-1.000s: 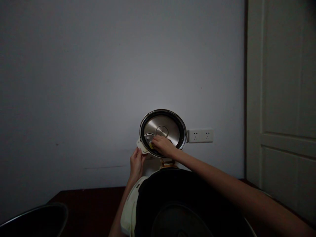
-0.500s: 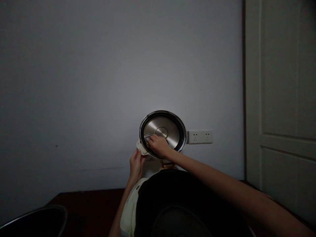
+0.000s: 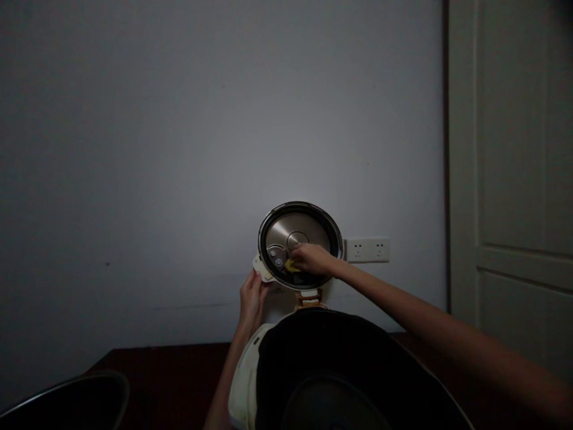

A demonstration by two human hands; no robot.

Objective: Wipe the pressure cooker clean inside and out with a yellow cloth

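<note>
Left hand: the left hand (image 3: 251,297) reaches up from below and grips the pale tab at the lower left edge of the open lid (image 3: 301,230), its fingers (image 3: 255,280) curled on that edge.
Right hand: the right hand (image 3: 314,259) lies on the lower part of the lid's steel inner face, fingers bent down on a small yellow pad (image 3: 290,266) and pressing it to the metal.
Yellow pad: only a small bit shows, just to the left of the right fingertips and touching them; what it is made of cannot be told in the dim light.
Lid: it stands tilted up on its hinge, inner side toward the camera, a dark ring around the steel plate; a small round fitting sits just left of the pad, between the two hands.
Cooker body: the cream cooker (image 3: 245,382) stands below both hands, its dark round opening under the right forearm.
Dark pot: a dark pot (image 3: 74,400) stands well apart from the left fingers, at the lower left on the dark table (image 3: 170,376).
Wall socket: a white socket (image 3: 367,249) sits on the wall just right of the lid, near the right wrist.
Door: a pale door (image 3: 510,179) stands well apart to the right.
</note>
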